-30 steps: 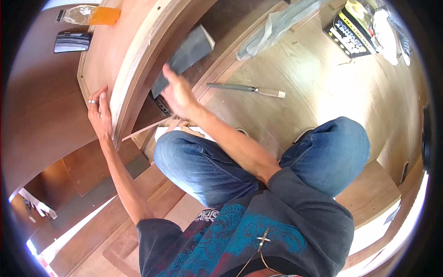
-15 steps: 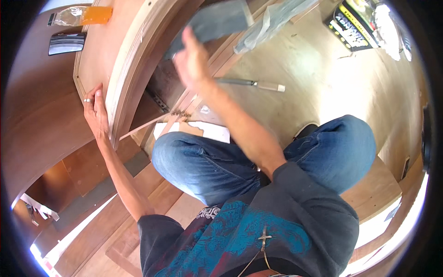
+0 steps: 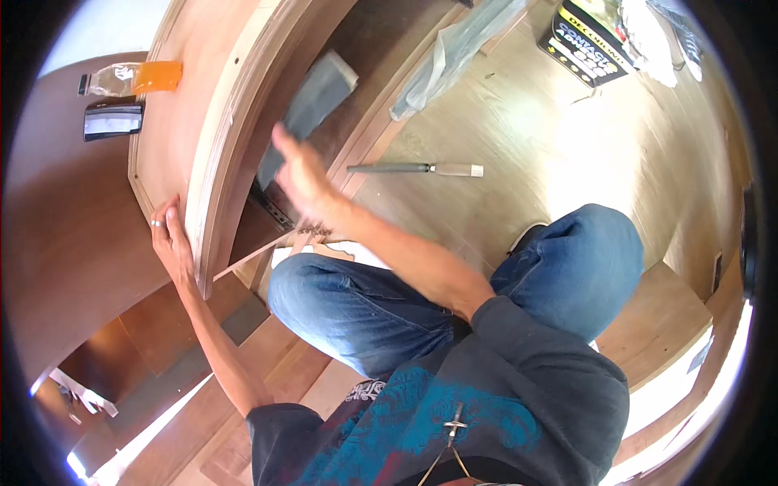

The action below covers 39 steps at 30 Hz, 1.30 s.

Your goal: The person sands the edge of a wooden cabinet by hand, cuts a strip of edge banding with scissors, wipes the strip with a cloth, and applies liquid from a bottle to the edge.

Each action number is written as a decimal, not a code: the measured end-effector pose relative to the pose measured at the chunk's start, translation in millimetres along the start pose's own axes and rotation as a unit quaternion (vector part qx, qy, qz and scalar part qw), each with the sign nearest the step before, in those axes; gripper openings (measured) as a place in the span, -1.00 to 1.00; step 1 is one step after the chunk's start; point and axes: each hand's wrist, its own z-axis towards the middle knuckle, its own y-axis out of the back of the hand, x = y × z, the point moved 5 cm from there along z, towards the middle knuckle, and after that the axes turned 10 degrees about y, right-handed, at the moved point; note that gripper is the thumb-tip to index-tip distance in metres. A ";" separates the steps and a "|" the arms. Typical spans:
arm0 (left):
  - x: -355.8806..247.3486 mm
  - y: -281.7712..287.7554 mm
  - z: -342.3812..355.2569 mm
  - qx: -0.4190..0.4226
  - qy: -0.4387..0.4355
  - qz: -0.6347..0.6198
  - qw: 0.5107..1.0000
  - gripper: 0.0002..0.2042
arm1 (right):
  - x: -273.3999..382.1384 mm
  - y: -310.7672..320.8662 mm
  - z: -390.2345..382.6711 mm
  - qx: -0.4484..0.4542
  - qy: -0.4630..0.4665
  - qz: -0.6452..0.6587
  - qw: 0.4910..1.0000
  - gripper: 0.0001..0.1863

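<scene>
My right hand [image 3: 298, 174] grips a grey rectangular sanding block [image 3: 309, 109], blurred with motion, against the layered edge of a curved plywood panel [image 3: 223, 138]. My left hand [image 3: 172, 243], with a ring on one finger, rests flat against the lower end of that panel's edge, fingers spread. I crouch on the wooden floor with my knees in blue jeans just below the panel.
A chisel with a pale wooden handle [image 3: 417, 169] lies on the floor [image 3: 527, 130] right of the panel. A clear plastic bag [image 3: 454, 49] and a black-and-yellow can [image 3: 587, 40] sit at the top. A black object [image 3: 113, 120] and an orange-capped packet [image 3: 134, 78] rest top left.
My right hand has swung the grey block up along the panel edge and back down again. My left hand has stayed pressed on the panel's lower end.
</scene>
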 end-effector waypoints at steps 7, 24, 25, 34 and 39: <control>-20.3 -6.2 4.1 0.004 0.025 -0.019 0.999 -0.67 | 79.0 8.0 40.7 -0.075 0.136 0.018 0.988 -0.55; -10.3 -4.2 3.9 0.007 0.017 -0.022 1.000 -0.65 | 145.7 2.5 113.9 0.028 0.197 0.097 0.975 -0.44; -13.0 -6.2 6.2 0.008 0.019 -0.029 0.999 -0.65 | 143.1 4.9 105.3 0.018 0.211 0.096 0.973 -0.46; -6.0 -3.1 3.4 0.009 0.010 -0.023 1.000 -0.66 | 199.3 0.7 139.0 0.084 0.266 0.099 0.955 -0.39; -5.7 -5.6 -0.4 0.009 0.008 -0.025 1.000 -0.66 | 201.0 2.6 125.2 0.033 0.278 0.098 0.955 -0.43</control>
